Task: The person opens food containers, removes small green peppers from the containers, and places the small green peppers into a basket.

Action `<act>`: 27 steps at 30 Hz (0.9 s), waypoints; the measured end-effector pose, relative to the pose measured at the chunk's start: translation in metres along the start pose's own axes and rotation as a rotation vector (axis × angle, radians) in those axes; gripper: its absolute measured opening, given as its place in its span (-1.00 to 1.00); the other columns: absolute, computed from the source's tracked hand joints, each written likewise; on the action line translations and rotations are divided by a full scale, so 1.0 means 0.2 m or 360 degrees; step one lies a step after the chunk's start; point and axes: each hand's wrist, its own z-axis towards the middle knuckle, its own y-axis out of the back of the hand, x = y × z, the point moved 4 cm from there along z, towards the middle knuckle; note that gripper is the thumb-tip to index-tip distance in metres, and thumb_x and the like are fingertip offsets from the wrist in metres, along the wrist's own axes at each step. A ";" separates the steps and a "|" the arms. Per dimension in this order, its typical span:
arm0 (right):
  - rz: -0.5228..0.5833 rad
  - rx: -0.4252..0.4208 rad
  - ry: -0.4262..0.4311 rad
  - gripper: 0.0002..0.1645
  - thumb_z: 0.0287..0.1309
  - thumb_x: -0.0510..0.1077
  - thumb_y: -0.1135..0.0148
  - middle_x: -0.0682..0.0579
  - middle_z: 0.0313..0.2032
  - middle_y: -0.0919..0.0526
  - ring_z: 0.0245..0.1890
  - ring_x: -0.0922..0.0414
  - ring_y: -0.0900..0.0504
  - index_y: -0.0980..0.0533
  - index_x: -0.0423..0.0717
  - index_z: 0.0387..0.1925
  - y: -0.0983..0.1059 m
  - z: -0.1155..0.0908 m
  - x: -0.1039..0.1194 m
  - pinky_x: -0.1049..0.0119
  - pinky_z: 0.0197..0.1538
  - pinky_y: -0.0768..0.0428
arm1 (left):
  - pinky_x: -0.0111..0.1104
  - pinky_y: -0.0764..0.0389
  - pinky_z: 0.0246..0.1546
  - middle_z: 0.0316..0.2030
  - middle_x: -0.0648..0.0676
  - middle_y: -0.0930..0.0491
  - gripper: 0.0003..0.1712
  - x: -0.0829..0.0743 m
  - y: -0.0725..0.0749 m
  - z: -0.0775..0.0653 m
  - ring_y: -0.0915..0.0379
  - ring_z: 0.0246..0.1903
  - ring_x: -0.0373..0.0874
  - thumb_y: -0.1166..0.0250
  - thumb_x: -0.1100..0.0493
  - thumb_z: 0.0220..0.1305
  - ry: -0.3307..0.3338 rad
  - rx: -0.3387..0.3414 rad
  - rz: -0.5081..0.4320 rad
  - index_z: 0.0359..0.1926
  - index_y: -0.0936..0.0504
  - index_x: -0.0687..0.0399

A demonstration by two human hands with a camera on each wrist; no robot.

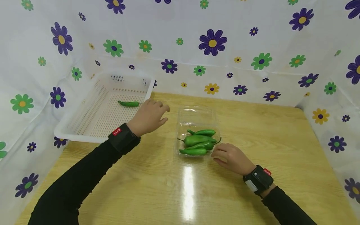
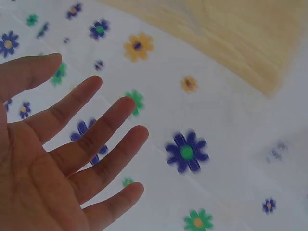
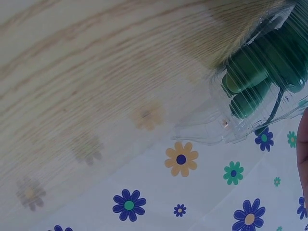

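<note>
The green peppers (image 1: pixel 199 139) at centre looked smooth and glossy; their box (image 1: pixel 197 116) was clear, shiny plastic; the basket (image 1: pixel 81 137) at left, matt perforated plastic; the desk (image 1: pixel 253 131), glossy wood grain.

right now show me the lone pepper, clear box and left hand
Lone pepper (image 1: pixel 130 104), head view, middle of body
Clear box (image 1: pixel 197 117), head view, empty far half
Left hand (image 1: pixel 148 116), head view, back of hand

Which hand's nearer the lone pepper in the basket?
Left. In the head view, the left hand is just right of the pepper, overlapping the rim of the basket. The right hand is far right of it, beside the clear box.
</note>
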 end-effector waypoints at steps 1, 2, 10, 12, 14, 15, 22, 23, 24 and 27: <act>-0.0007 0.0000 -0.0002 -0.67 -0.31 -0.28 -0.54 0.09 -0.35 -0.61 -0.31 0.19 -0.59 -0.62 -0.07 -0.38 0.00 0.01 0.00 0.32 -0.24 -0.60 | -0.01 -0.34 0.19 -0.14 0.19 -0.59 -0.67 -0.04 -0.01 0.00 -0.49 -0.05 0.14 -0.23 0.06 0.27 -0.0039 -0.0002 -0.0008 0.00 -0.56 0.10; -0.0012 0.0000 -0.0004 -0.67 -0.31 -0.27 -0.54 0.09 -0.35 -0.61 -0.32 0.19 -0.59 -0.62 -0.06 -0.38 0.00 0.01 -0.01 0.32 -0.24 -0.60 | -0.03 -0.35 0.19 -0.15 0.17 -0.60 -0.69 -0.08 -0.02 -0.01 -0.50 -0.06 0.13 -0.23 0.07 0.27 -0.0080 -0.0006 -0.0019 -0.01 -0.56 0.09; 0.0010 -0.0011 0.0041 -0.64 -0.34 -0.31 -0.54 0.08 -0.35 -0.61 -0.33 0.19 -0.59 -0.61 -0.07 -0.37 0.00 0.01 0.00 0.32 -0.25 -0.59 | -0.20 -0.52 0.03 -0.19 0.06 -0.64 -0.77 -0.32 -0.22 0.01 -0.57 -0.14 -0.05 -0.28 0.15 0.21 -0.0350 0.0009 -0.0076 -0.10 -0.63 0.07; 0.0021 -0.0014 0.0047 -0.64 -0.34 -0.32 -0.54 0.09 -0.35 -0.60 -0.33 0.19 -0.59 -0.61 -0.07 -0.37 0.00 0.01 0.00 0.33 -0.25 -0.59 | -0.23 -0.55 -0.03 -0.19 0.05 -0.65 -0.78 -0.35 -0.27 0.02 -0.58 -0.16 -0.07 -0.26 0.19 0.22 -0.0366 0.0061 -0.0088 -0.10 -0.64 0.06; 0.0026 -0.0017 0.0044 -0.63 -0.34 -0.33 -0.54 0.09 -0.36 -0.60 -0.34 0.20 -0.58 -0.61 -0.07 -0.37 0.00 0.01 0.00 0.33 -0.25 -0.59 | -0.24 -0.56 -0.05 -0.17 0.04 -0.65 -0.78 -0.39 -0.30 0.04 -0.58 -0.15 -0.09 -0.24 0.21 0.23 -0.0372 0.0117 -0.0109 -0.10 -0.64 0.06; 0.0028 -0.0017 0.0042 -0.63 -0.34 -0.32 -0.54 0.09 -0.36 -0.60 -0.34 0.20 -0.58 -0.61 -0.07 -0.37 0.00 0.01 0.00 0.33 -0.25 -0.59 | -0.25 -0.56 -0.04 -0.17 0.03 -0.66 -0.78 -0.40 -0.32 0.05 -0.58 -0.14 -0.10 -0.23 0.21 0.23 -0.0374 0.0144 -0.0109 -0.10 -0.64 0.05; 0.0018 -0.0016 0.0032 -0.64 -0.34 -0.30 -0.55 0.10 -0.35 -0.60 -0.34 0.20 -0.59 -0.61 -0.07 -0.37 -0.01 0.01 -0.01 0.35 -0.26 -0.59 | -0.30 -0.57 -0.18 -0.23 -0.01 -0.65 -0.78 -0.48 -0.39 0.08 -0.58 -0.24 -0.15 -0.26 0.03 0.23 -0.0489 0.0213 -0.0122 -0.16 -0.64 -0.01; 0.0015 -0.0017 0.0032 -0.64 -0.34 -0.30 -0.55 0.10 -0.35 -0.59 -0.34 0.20 -0.59 -0.61 -0.06 -0.37 -0.01 0.01 -0.01 0.35 -0.26 -0.59 | -0.32 -0.57 -0.23 -0.24 -0.02 -0.65 -0.79 -0.49 -0.40 0.08 -0.57 -0.27 -0.17 -0.26 0.01 0.23 -0.0506 0.0225 -0.0126 -0.17 -0.64 -0.02; 0.0016 -0.0019 0.0030 -0.64 -0.34 -0.30 -0.55 0.10 -0.35 -0.59 -0.34 0.20 -0.59 -0.61 -0.06 -0.37 -0.01 0.01 -0.01 0.35 -0.26 -0.59 | -0.34 -0.57 -0.27 -0.25 -0.04 -0.65 -0.78 -0.49 -0.41 0.08 -0.56 -0.30 -0.19 -0.25 0.00 0.24 -0.0521 0.0235 -0.0129 -0.18 -0.63 -0.03; 0.0021 -0.0019 0.0023 -0.64 -0.34 -0.29 -0.54 0.11 -0.36 -0.59 -0.34 0.21 -0.58 -0.61 -0.05 -0.38 -0.01 0.00 -0.01 0.35 -0.25 -0.59 | -0.38 -0.52 -0.37 -0.31 -0.07 -0.64 -0.79 -0.50 -0.44 0.08 -0.52 -0.38 -0.23 -0.26 -0.04 0.22 -0.0557 0.0241 -0.0153 -0.24 -0.61 -0.04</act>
